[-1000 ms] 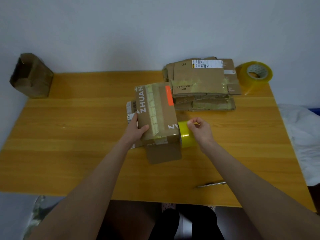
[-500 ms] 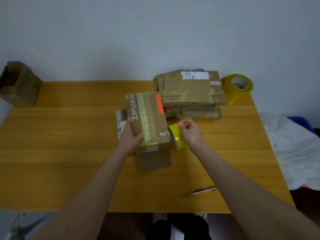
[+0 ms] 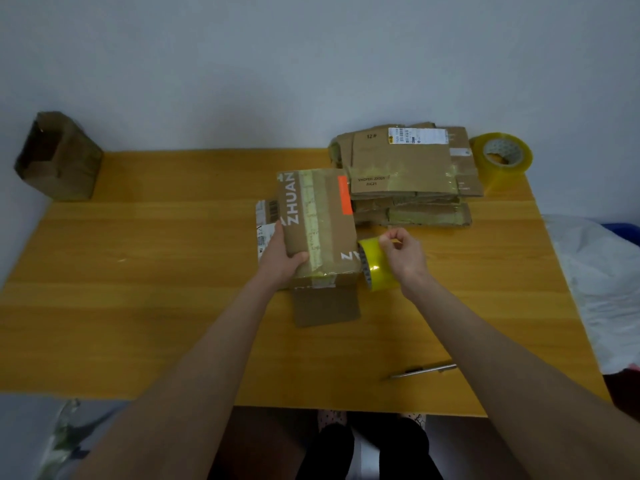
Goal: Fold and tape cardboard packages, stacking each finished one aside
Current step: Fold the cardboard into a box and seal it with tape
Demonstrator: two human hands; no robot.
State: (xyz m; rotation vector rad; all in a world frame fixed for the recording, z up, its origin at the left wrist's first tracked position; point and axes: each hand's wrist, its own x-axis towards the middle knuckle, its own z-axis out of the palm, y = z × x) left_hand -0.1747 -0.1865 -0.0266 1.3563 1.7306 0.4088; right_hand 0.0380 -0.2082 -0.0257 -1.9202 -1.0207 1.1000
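A wooden table [image 3: 138,306] stands against a pale wall [image 3: 242,64]. At its middle lies a cardboard box [image 3: 317,223], long axis running away from the person, one flap open toward them. The left hand [image 3: 282,259] grips the box's near left corner, thumb on top. The right hand [image 3: 403,256] is closed around a yellow tape roll [image 3: 375,268] touching the box's right side. A stack of flat boxes [image 3: 405,174] sits behind, a second tape roll [image 3: 502,157] beside it.

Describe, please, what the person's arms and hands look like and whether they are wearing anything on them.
Both forearms are bare as far as the frame shows: no sleeves are visible. The left hand and the right hand wear no gloves, and no watch, bracelet or ring shows.
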